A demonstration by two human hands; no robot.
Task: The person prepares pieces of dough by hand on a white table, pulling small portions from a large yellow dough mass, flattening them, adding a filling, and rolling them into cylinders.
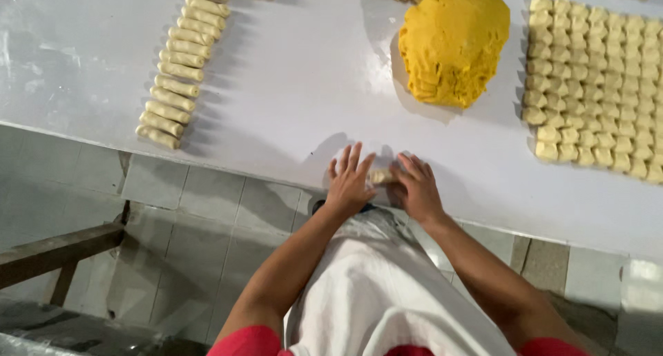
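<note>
White apron cloth fills the bottom centre, hiding the body. Beyond it, the left hand and right hand lie flat, fingers spread, on a small pale dough piece at the counter edge; most of it is hidden. At 1 o'clock sits a yellow dough mound. Dough rolls at 10 o'clock and cut squares at 2 o'clock run off frame.

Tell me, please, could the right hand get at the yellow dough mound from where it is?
Probably yes. The right hand rests on a small dough piece near the table edge, and only bare surface lies between it and the yellow mound straight ahead.
</note>
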